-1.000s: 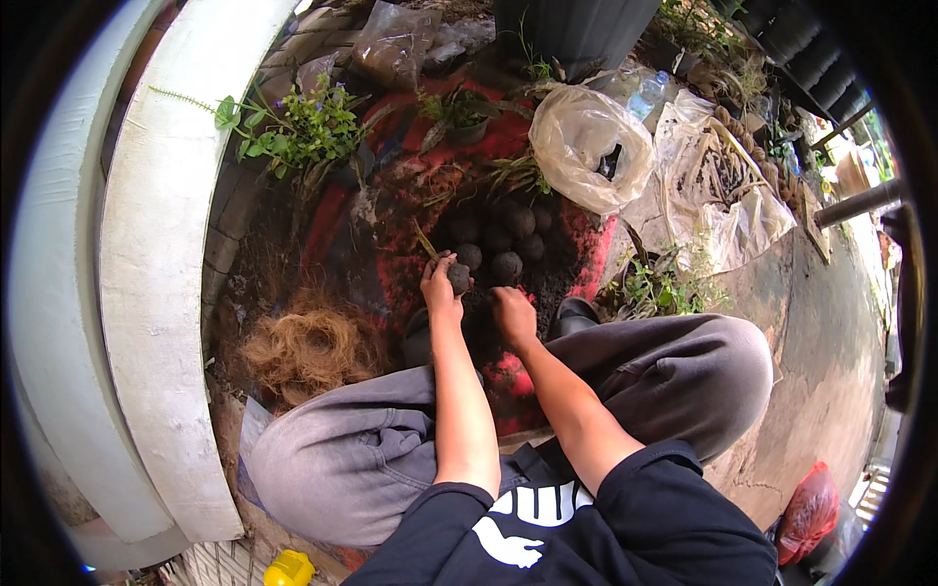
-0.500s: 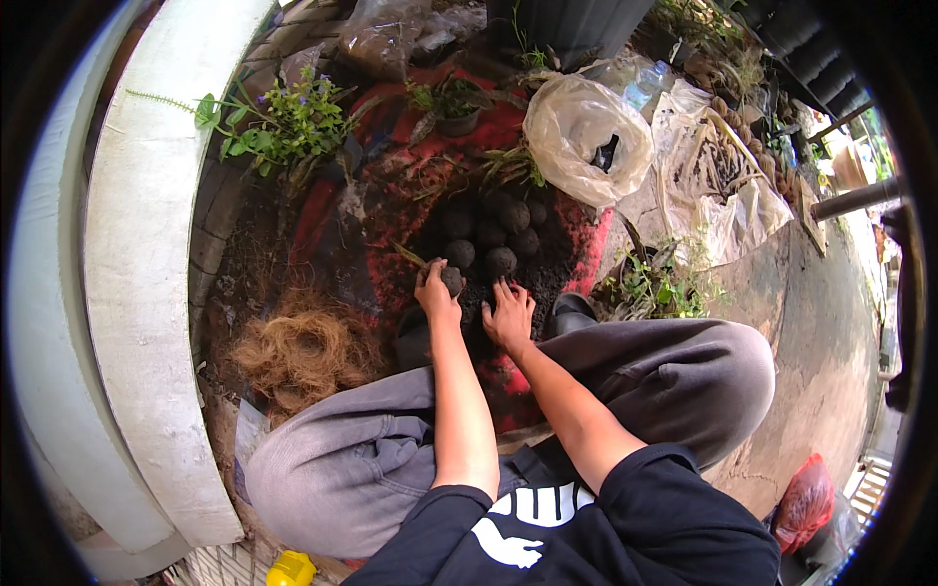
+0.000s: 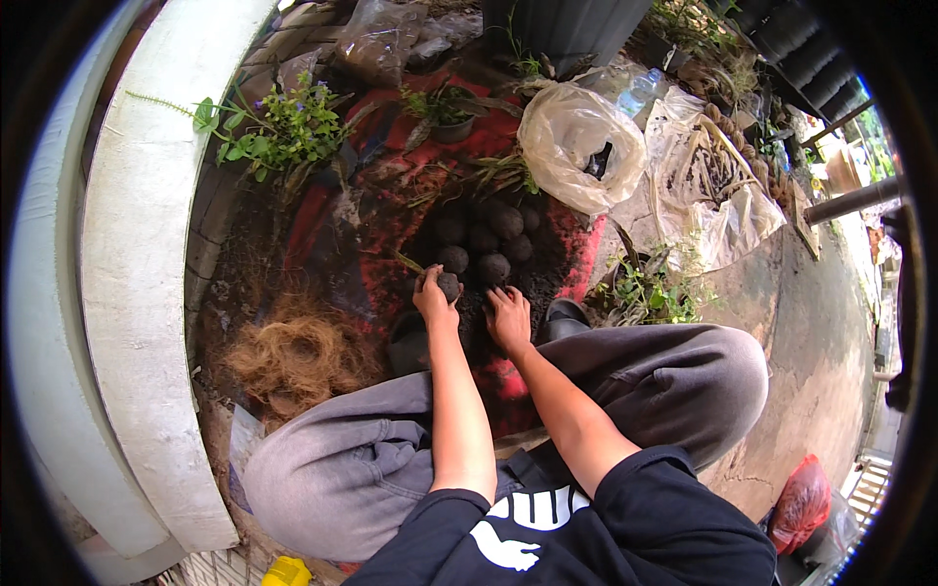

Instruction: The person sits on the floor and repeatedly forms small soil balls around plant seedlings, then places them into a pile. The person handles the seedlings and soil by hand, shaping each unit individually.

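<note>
- Cupping a dark soil ball [image 3: 448, 284], the left hand [image 3: 434, 298] curls its fingers around it beside the ball pile [image 3: 486, 242].
- Right hand [image 3: 508, 317] lies flat, fingers spread, on loose soil [image 3: 547, 283].
- The ball is probably crumbly and moderately heavy; best supported from underneath.

Tight Room Around the Soil Balls

We are seeing a cluster of soil balls [image 3: 486, 244] crowding the red mat [image 3: 391, 205] just beyond both hands. A heap of brown fibre [image 3: 293, 356] is blocking the left side, a white plastic bag [image 3: 576, 146] is closing in ahead on the right, and bent knees [image 3: 684, 361] are hemming in the near side.
</note>
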A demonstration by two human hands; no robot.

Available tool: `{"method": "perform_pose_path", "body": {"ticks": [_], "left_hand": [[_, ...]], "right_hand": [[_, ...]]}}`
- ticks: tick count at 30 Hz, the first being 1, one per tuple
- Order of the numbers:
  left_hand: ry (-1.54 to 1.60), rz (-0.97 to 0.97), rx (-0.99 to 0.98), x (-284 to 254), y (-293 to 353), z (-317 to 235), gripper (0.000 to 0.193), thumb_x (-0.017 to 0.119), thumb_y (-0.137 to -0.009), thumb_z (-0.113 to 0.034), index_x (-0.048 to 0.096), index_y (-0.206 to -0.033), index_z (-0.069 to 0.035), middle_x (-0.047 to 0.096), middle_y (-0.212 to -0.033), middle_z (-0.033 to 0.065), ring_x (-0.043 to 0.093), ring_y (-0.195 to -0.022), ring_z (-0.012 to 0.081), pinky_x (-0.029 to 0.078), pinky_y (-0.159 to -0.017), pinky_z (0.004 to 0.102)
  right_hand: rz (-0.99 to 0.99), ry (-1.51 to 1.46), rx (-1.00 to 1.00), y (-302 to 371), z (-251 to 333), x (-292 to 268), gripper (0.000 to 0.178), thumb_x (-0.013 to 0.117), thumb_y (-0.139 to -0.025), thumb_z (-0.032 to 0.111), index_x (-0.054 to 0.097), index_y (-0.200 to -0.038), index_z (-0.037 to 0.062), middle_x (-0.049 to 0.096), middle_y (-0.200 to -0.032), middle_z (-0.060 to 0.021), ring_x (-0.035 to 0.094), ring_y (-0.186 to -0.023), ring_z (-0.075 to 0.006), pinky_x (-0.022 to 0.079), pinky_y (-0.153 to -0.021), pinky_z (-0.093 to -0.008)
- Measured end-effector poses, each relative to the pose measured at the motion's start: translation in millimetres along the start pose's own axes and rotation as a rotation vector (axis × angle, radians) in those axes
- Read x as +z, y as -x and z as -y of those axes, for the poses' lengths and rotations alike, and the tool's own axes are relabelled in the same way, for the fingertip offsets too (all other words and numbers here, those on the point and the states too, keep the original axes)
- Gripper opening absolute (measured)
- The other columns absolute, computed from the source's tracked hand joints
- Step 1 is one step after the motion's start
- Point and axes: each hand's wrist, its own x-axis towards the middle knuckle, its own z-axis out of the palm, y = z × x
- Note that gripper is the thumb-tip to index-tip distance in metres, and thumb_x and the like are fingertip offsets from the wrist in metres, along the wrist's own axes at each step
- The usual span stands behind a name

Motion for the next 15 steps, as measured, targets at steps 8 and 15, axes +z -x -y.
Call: {"method": "perform_pose_path", "body": {"ticks": [8,15], "left_hand": [[0.016,-0.012,-0.013,2.0,-4.7,4.1,0.012,0.071,-0.085,-0.015,0.063,-0.095,-0.013,0.063,-0.093,0.0044,0.063,-0.08,0.0209,0.054,-0.065,0.0416],[-0.002,-0.013,-0.022,3.6,-2.3,4.7,0.012,0.07,-0.085,-0.016,0.063,-0.094,-0.013,0.063,-0.092,0.005,0.062,-0.079,0.0209,0.053,-0.066,0.0424]], "right_hand": [[0.044,0.032,-0.052,2.0,-1.2,0.1,0.041,0.067,-0.085,0.019,0.066,-0.124,0.009,0.068,-0.122,-0.0064,0.053,-0.121,-0.0324,0.04,-0.105,-0.0435],[0.158,0.101,-0.019,2.0,-8.6,0.7,0.033,0.069,-0.083,0.015,0.072,-0.116,0.0121,0.072,-0.112,-0.0065,0.06,-0.115,-0.0289,0.046,-0.099,-0.0391]]}}
